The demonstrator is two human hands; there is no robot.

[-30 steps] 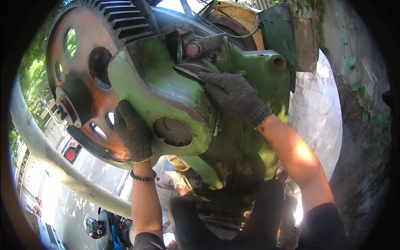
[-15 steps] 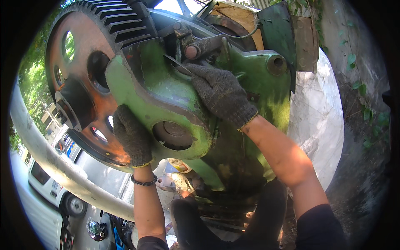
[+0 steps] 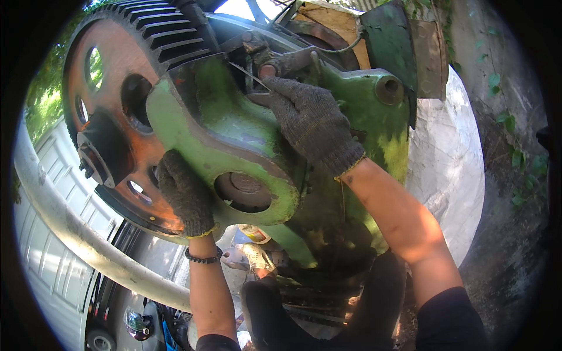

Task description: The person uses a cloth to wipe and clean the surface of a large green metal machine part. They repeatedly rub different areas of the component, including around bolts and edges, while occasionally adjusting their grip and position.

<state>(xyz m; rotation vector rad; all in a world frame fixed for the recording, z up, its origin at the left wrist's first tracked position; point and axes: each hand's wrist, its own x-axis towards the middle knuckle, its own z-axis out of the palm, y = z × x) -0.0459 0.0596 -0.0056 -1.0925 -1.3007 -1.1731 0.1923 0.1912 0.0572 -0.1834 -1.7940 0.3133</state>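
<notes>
A green-painted machine casting (image 3: pixel 228 134), its paint worn along the edges, fills the middle of the view. My left hand (image 3: pixel 186 194), in a dark knit glove, lies flat against the casting's left edge beside the orange-brown gear wheel (image 3: pixel 105 70), fingers stretched upward. In the same kind of glove, my right hand (image 3: pixel 316 120) is closed on a thin flat metal blade (image 3: pixel 250 76). Its tip points up and left, over the hollow behind the casting's upper edge. A rod linkage with a round pin end (image 3: pixel 267 71) sits just beyond the fingers. The blade's grip end is hidden in the glove.
A thick pale pipe (image 3: pixel 76 228) curves along the left, with a white truck (image 3: pixel 64 175) on the road beyond. Below are a motorcycle and helmet (image 3: pixel 137 325). Another person's shoe (image 3: pixel 257 257) shows under the casting. A vine-covered wall (image 3: pixel 497 146) rises at right.
My right hand has shifted slightly right and down, and the blade has changed angle. My left hand stays on the casting. On the road, a white truck now covers the left side.
</notes>
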